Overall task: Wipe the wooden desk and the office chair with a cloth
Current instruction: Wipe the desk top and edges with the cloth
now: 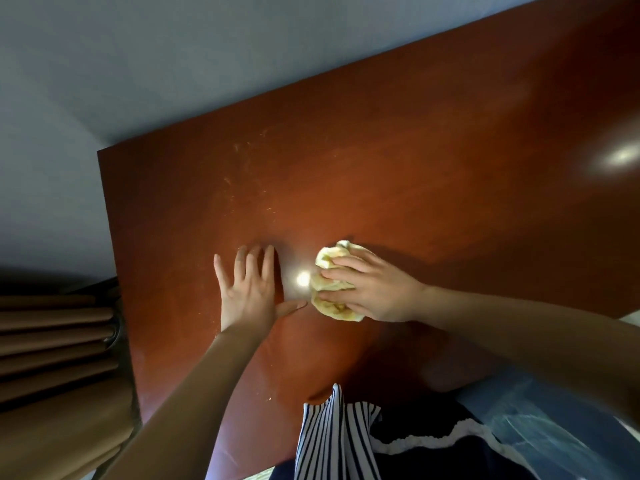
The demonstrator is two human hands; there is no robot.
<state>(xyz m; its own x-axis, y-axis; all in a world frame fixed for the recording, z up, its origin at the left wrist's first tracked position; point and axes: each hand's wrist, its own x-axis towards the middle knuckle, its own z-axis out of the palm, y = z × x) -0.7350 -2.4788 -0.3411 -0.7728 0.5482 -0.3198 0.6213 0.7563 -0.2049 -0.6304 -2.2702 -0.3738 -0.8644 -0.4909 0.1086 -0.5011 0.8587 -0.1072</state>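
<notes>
A person's right hand (pixel 374 289) presses a bunched yellow cloth (pixel 328 257) onto the middle of the reddish wooden worktop (pixel 415 150). The fingers lie across the cloth and the grip is spread, not clenched. The left hand (pixel 249 292) rests flat just beside it, fingers apart, holding nothing. The wad's long axis runs from far side to near, crosswise to fingers pointing left. Even pressure and overlapping strokes toward the pale streaks (pixel 242 168) near the far left corner would likely serve best.
</notes>
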